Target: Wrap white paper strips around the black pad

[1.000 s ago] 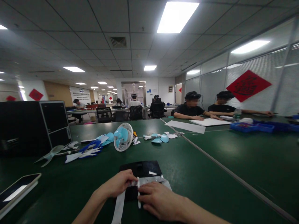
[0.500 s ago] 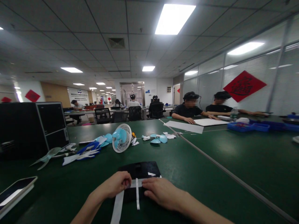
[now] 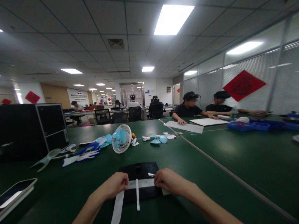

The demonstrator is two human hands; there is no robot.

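A flat black panel [image 3: 140, 168] lies on the green table in front of me, with a wide white strip [image 3: 146, 183] stretched across its middle. My left hand [image 3: 118, 184] is closed on the strip at the panel's left edge. From below that hand, a long white band [image 3: 117, 208] hangs toward me; whether it is one piece with the strip I cannot tell. My right hand [image 3: 169, 182] pinches the strip's other end near the right edge, fingers bent. Between the hands, a narrow white strip [image 3: 137, 196] crosses the wide one. A small white scrap [image 3: 151, 174] rests on the panel.
A phone on a white block [image 3: 17, 199] lies at left, and a black computer case [image 3: 35, 130] stands behind it. Farther back are a small fan [image 3: 121, 138], blue-and-white gloves [image 3: 85, 154] and blue fan blades [image 3: 158, 138]. Co-workers sit across the table at right, near blue trays [image 3: 247, 126].
My right hand has moved right along the wide strip, from flat fingers to a pinch, baring more of it. My left hand stays nearly in place. A co-worker's hand has shifted left onto a white sheet.
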